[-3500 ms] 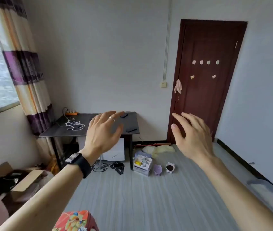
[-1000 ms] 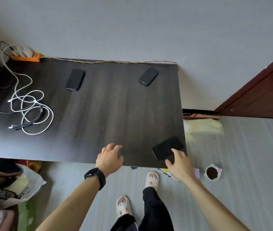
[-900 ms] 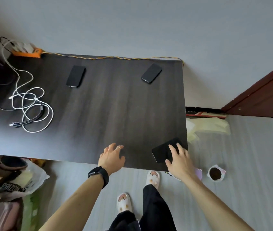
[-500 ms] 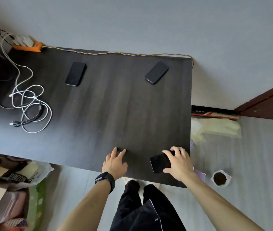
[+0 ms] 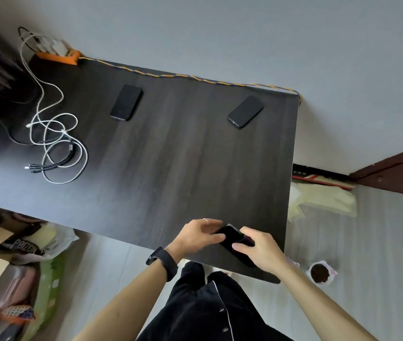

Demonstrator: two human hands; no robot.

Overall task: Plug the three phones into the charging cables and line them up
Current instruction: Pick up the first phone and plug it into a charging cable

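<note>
- Both your hands grip the near phone (image 5: pixel 232 238): right hand (image 5: pixel 257 249) wraps its lower end, left hand (image 5: pixel 196 236) pinches its upper end.
- You hold it over the table (image 5: pixel 183 156) by the near edge; whether it has left the surface, I cannot tell.
- First step by my reading: nothing is plugged in.
- Next, carry it far left of your left hand to the cables (image 5: pixel 55 143).
- Two phones (image 5: pixel 126 102) (image 5: pixel 245 111) lie well ahead of your hands.
- Bare table lies between; mind the right edge beside your right hand.
</note>
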